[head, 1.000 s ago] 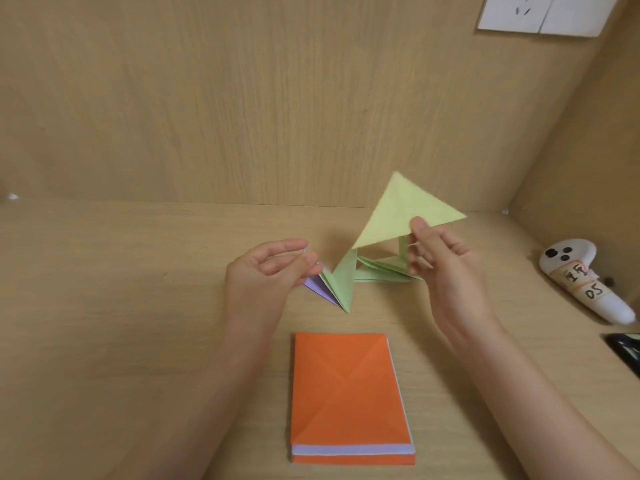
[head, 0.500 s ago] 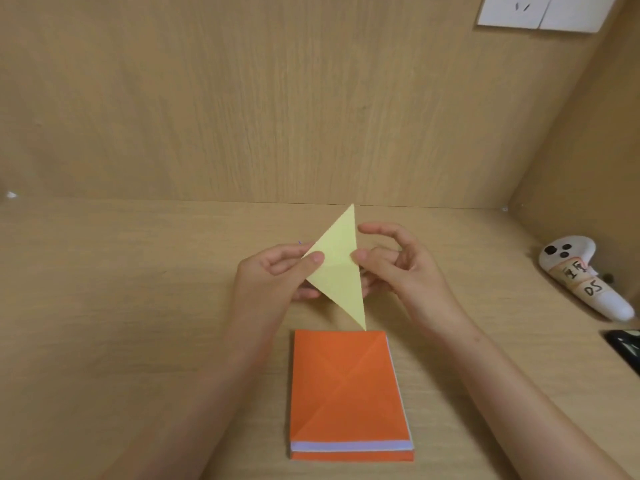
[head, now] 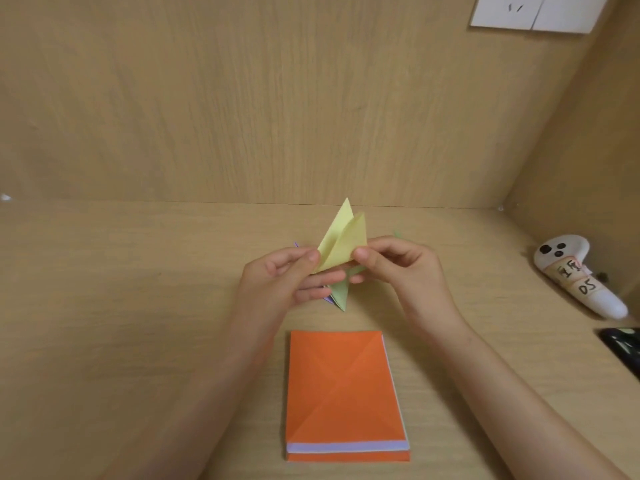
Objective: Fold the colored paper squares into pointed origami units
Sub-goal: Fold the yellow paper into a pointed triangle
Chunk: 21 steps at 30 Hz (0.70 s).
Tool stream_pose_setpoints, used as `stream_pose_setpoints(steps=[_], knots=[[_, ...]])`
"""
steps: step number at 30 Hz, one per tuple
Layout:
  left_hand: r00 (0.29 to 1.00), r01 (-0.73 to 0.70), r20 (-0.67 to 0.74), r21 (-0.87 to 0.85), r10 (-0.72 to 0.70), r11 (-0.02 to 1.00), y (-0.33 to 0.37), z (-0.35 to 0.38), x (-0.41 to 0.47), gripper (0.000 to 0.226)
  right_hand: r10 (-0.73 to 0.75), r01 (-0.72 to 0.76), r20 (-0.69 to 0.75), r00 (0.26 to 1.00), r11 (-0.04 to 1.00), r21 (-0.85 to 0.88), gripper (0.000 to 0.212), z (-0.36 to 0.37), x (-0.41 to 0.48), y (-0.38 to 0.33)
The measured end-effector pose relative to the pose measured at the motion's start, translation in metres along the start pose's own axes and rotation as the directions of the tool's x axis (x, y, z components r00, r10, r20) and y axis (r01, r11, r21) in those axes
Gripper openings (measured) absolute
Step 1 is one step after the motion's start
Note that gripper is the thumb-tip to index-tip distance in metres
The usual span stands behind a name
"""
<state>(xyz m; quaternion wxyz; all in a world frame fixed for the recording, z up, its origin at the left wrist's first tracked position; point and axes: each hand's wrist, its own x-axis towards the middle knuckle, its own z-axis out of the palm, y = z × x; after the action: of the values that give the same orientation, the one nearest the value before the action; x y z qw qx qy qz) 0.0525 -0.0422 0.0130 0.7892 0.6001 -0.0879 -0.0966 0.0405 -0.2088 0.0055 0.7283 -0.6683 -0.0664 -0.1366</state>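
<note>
One yellow paper (head: pixel 343 242) was held up above the table (head: pixel 138 306), near its middle and in front of the back wall (head: pixel 277 98). It was partly folded, with two pointed flaps standing upward side by side. Two hands had it. The left hand (head: pixel 277 282) pinched its lower left edge between thumb and curled fingers. The right hand (head: pixel 401 271) pinched its lower right edge the same way, so both hands were closed on the one sheet.

Under the hands, folded green units (head: pixel 340 294) lay on the table, one point showing toward the viewer. How many there were I could not tell, as the hands covered most of them. A sliver of purple unit (head: pixel 327 299) lay just beside the green point.

Nearer the viewer sat one stack (head: pixel 343 389) of squares. Its top sheet was orange with diagonal creases, and its near edge showed a pale lilac band above more orange.

Well apart on the right lay one white controller (head: pixel 581 275) with three black dots and handwritten labels. One black object (head: pixel 623 348) was cut off by the right edge. Two white plates (head: pixel 533 10) were on the wall at top right.
</note>
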Motion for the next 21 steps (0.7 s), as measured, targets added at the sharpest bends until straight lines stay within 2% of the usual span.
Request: stream_pose_setpoints(steps=[6,9,13,17,21], knots=[[0.994,0.047,0.092,0.057,-0.052,0.997,0.000,0.003,-0.001,0.021,0.038,-0.029,-0.095,0.995,0.995,0.095,0.024,0.000,0.002,-0.001],[0.999,0.020,0.038,0.086,-0.023,0.996,0.001,0.005,-0.001,0.023,0.042,-0.035,-0.077,0.996,0.995,0.090,0.031,-0.002,0.002,-0.001],[0.995,-0.057,-0.077,0.034,0.059,0.998,0.004,0.005,0.000,0.022,0.055,-0.057,0.029,0.998,0.997,0.046,0.026,0.000,0.001,-0.002],[0.986,-0.129,-0.096,0.091,0.138,0.987,0.005,0.001,0.001,0.028,0.081,-0.076,0.141,0.987,0.996,-0.040,0.019,0.006,-0.002,-0.002],[0.974,-0.181,-0.127,0.081,0.190,0.980,0.005,0.000,-0.001,0.018,0.089,-0.087,0.102,0.991,0.996,-0.025,0.018,0.008,-0.003,-0.003]])
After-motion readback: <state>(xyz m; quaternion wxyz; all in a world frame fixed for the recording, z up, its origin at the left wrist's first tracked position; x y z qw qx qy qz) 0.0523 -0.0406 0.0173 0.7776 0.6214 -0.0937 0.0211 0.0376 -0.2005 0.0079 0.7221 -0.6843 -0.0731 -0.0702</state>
